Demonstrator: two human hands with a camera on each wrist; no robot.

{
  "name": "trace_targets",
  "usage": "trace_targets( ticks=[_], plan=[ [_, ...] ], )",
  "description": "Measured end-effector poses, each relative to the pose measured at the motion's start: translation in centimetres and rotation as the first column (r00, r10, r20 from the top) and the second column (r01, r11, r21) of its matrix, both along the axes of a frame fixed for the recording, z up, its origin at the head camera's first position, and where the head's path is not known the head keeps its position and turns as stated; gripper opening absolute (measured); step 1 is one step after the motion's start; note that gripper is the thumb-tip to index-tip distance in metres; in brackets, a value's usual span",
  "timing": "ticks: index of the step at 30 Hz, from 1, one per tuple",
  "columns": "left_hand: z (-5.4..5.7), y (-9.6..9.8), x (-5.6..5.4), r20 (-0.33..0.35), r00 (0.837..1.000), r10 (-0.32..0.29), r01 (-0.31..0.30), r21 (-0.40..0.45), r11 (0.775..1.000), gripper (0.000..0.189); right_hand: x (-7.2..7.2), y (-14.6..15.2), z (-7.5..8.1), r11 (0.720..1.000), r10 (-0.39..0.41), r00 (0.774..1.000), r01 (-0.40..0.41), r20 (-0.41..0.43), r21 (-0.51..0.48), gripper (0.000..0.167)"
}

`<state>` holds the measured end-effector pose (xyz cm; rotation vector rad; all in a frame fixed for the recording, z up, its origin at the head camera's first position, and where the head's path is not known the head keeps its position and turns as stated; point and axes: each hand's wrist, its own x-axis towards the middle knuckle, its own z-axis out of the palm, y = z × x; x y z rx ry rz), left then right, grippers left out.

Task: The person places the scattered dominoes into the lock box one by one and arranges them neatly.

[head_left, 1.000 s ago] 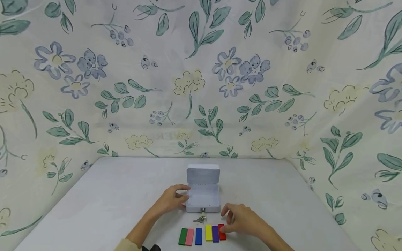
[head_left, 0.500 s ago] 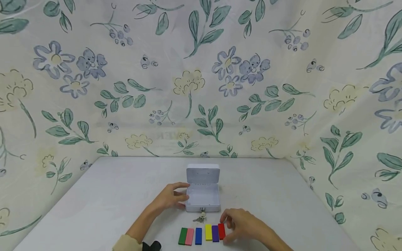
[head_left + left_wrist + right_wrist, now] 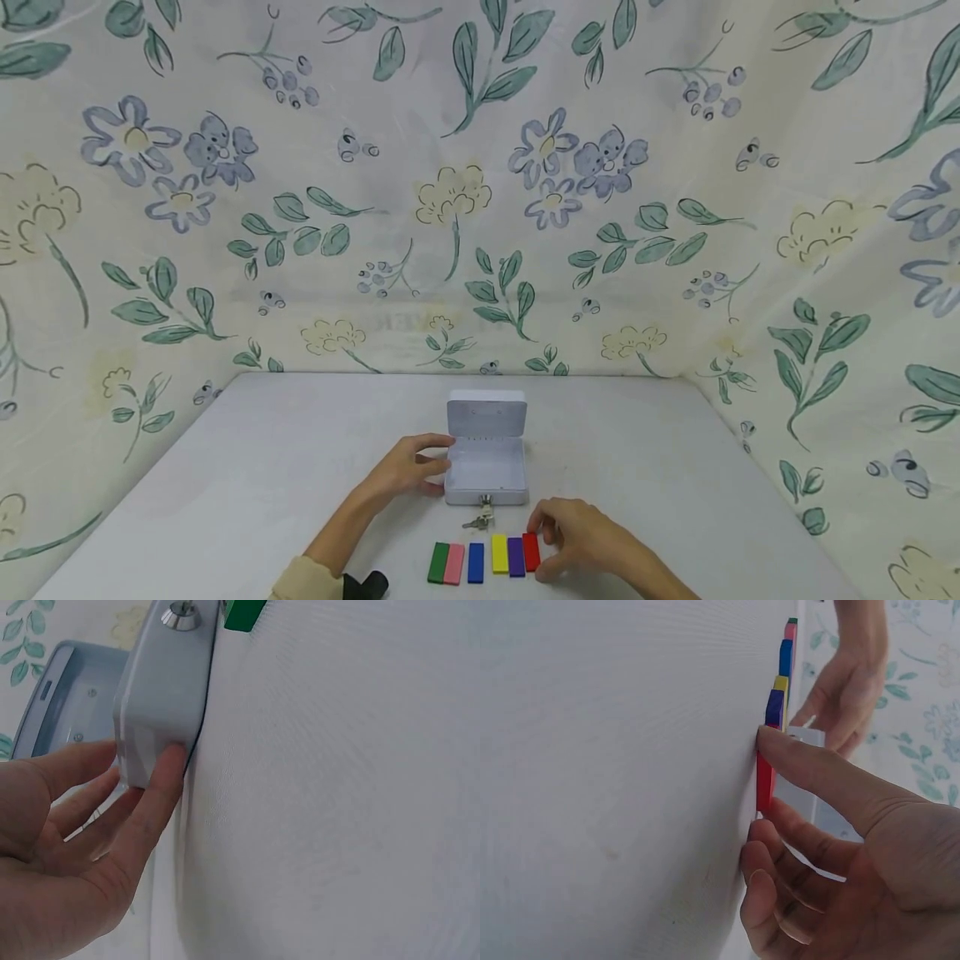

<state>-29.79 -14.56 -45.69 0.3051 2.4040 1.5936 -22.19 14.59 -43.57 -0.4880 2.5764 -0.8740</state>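
Observation:
A white metal cash box [image 3: 465, 497] stands with its lid [image 3: 487, 419] raised; nothing shows inside. My left hand [image 3: 411, 467] touches its left side with extended fingers, near the rim and low on the wall. A bunch of keys [image 3: 477, 523] hangs at the front lock. In front lies a row of flat coloured blocks: green [image 3: 438, 562], pink [image 3: 453, 564], blue [image 3: 476, 563], yellow [image 3: 499, 554], purple [image 3: 516, 557] and red [image 3: 531, 552]. With thumb and forefinger at its two ends, my right hand [image 3: 588, 535] pinches the red block [image 3: 765, 772], which lies beside the purple one.
The white table [image 3: 300, 433] runs back to a flowered cloth [image 3: 405, 192] hanging behind and on both sides. A black strap piece [image 3: 366, 585] sits at the left sleeve [image 3: 306, 580].
My right hand has shifted slightly toward me. Its thumb has slid off the red block's face to the near end. The left hand stays at the box, and the blocks keep their places.

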Motion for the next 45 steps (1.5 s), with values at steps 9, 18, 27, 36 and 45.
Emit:
trace_targets(
  ticks=[9,18,27,36,45],
  plan=[
    [0.47,0.25,0.35,0.018,0.999,0.032,-0.032,0.001,1.000,0.045,0.06,0.12,-0.05,1.000,0.012,1.000,-0.012,0.007,-0.022,0.036],
    [0.41,0.33,0.37,0.022,0.998,0.053,-0.053,-0.002,0.999,0.045,-0.03,0.05,0.04,1.000,0.008,1.000,-0.008,0.008,-0.011,0.035],
    [0.25,0.18,0.28,0.026,0.999,0.044,-0.045,0.019,0.999,0.046,-0.03,0.02,0.08,1.000,0.009,1.000,-0.009,0.006,0.000,0.035],
    [0.00,0.13,0.29,0.018,1.000,0.021,-0.021,0.035,0.999,0.046,0.06,0.26,0.18,1.000,0.021,0.999,-0.020,0.026,-0.016,0.035],
    [0.15,0.10,0.25,0.023,0.999,0.036,-0.037,0.018,0.999,0.046,-0.40,0.63,0.67,0.999,0.051,0.999,-0.051,0.002,-0.012,0.036]
  ],
)
